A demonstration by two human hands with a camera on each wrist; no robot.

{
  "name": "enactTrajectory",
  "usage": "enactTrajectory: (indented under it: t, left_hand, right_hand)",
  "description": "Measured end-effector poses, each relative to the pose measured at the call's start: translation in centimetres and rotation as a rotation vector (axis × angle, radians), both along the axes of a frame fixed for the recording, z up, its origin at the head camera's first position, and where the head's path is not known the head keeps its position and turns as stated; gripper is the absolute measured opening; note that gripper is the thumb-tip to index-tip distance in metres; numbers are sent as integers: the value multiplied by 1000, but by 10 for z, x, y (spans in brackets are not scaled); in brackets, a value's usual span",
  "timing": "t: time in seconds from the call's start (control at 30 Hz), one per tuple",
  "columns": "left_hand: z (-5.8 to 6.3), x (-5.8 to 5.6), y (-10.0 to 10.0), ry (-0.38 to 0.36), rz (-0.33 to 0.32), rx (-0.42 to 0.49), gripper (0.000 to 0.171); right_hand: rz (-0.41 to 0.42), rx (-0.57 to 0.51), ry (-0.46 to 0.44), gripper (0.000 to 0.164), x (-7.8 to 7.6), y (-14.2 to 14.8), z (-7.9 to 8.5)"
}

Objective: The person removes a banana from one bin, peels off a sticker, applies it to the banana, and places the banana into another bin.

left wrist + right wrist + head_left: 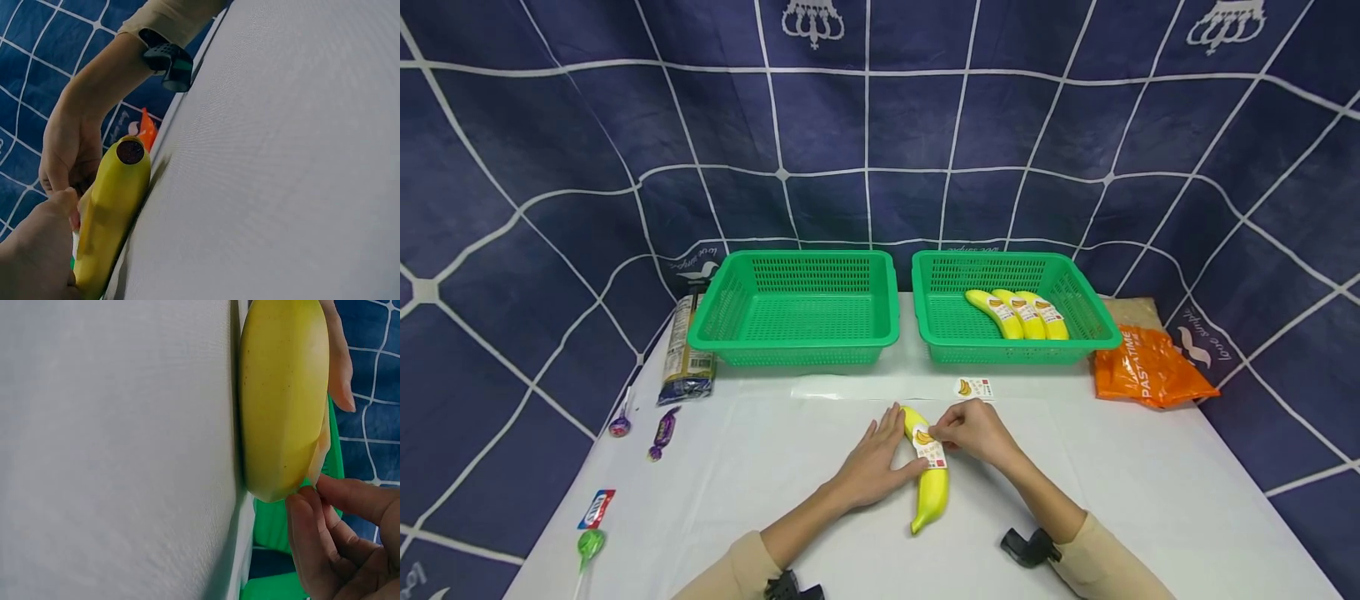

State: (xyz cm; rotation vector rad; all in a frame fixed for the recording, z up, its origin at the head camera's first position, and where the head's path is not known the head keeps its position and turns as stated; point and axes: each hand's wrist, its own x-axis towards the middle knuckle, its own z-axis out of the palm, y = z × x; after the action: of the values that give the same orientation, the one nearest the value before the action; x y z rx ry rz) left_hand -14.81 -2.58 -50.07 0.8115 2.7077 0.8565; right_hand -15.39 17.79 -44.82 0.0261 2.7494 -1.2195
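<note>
A yellow banana (pixel 933 498) lies on the white table with its tip toward me. Across its upper half is a white sticker (pixel 929 451) printed with bananas. My left hand (pixel 867 471) rests along the banana's left side, fingers extended, its thumb touching the sticker's lower end. At the sticker's upper right edge my right hand (pixel 977 431) pinches it between thumb and forefinger. In the right wrist view the sticker's edge (pixel 320 453) stands off the banana near those fingertips. The left wrist view shows the banana's dark end (pixel 130 152).
Behind stand two green baskets, the left one (pixel 793 354) bare inside, the right one (pixel 1011 353) holding three labelled bananas (pixel 1022 317). Another sticker (pixel 973 387) lies on a backing strip (pixel 842 387). Packages (pixel 1150 367) and sweets (pixel 662 433) line the sides.
</note>
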Motion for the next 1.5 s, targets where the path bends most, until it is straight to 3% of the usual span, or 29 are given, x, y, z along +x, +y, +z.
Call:
enactTrajectory:
  t: [0.17,0.43,0.63,0.77,1.13,1.5]
  left_hand:
    - [0,1,1,11,-5,-10,99]
    - [1,2,2,17,-18,-27,102]
    - [2,1,1,20,-3,-27,102]
    - [3,1,2,30,4,-21,103]
    - [6,-15,-1,-16,-72,-32,111]
    - [4,-18,-1,-45,-82,-13,113]
  right_hand:
    - [-6,13,-27,17,-3,2,-4]
    - [-55,-38,-142,17,-5,7,-15]
    - [44,-170,-272,19,-5,16,-16]
    - [102,-231,-340,31,-6,20,-12]
    - [163,-245,-354,31,-6,18,-10]
    - [127,-267,-367,21,-11,17,-18]
